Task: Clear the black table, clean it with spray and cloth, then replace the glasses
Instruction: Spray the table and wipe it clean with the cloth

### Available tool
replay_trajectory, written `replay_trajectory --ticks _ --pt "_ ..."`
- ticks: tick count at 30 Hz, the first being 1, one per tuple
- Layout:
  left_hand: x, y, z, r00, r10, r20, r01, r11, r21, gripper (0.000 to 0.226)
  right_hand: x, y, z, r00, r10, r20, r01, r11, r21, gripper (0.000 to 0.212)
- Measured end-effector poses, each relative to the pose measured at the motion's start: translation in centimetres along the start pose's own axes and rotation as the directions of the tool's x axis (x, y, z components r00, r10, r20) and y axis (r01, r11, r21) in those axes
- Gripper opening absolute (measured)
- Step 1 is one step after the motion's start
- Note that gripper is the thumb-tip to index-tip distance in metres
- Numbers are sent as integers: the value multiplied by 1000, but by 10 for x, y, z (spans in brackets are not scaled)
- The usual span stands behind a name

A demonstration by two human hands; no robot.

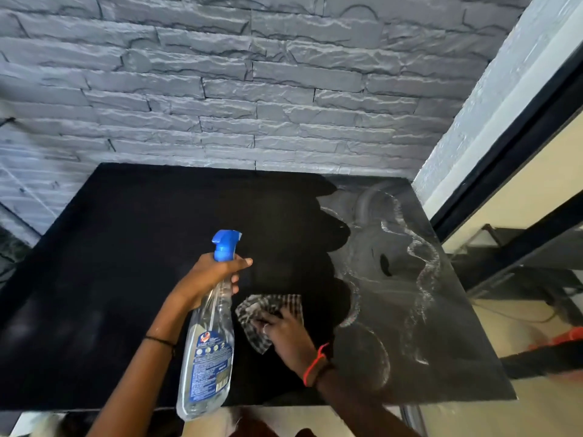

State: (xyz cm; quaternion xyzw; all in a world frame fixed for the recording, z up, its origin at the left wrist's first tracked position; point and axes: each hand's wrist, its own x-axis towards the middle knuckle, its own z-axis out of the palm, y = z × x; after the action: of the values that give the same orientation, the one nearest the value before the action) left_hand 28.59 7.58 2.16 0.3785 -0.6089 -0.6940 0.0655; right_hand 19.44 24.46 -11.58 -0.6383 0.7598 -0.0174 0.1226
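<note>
While left hand (206,279) grips spray bottle (210,345) | right hand (288,334) fingers (267,321) flat on cloth (271,302) | black table (126,263) streaked | stone wall (252,89)

A: Can you read the label (210,362) on the spray bottle (215,316)?
B: No, the print is too small. The left hand (206,279) hides its neck.
A: And the cloth (268,305)?
B: The right hand (285,331) covers its near part. Both forearms (135,373) run off the bottom edge.
</note>
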Motion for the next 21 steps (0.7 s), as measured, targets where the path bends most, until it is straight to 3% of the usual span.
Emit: replay_trajectory --ticks 2,7,13,21 --pt "-12 -5 0 1000 1 -16 -1 1000 -10 21 -28 -22 10 998 -51 43 50 998 34 44" --pt "-43 -14 -2 999 13 -48 -14 999 -36 20 -100 -3 50 979 -143 146 159 981 -109 39" --pt "-74 -20 -13 996 10 -87 -13 999 -29 22 -121 35 3 997 62 -54 -62 998 6 52" --pt "-97 -23 -12 997 9 -80 -13 999 -39 21 -84 -13 4 997 7 -77 -10 999 -34 51"
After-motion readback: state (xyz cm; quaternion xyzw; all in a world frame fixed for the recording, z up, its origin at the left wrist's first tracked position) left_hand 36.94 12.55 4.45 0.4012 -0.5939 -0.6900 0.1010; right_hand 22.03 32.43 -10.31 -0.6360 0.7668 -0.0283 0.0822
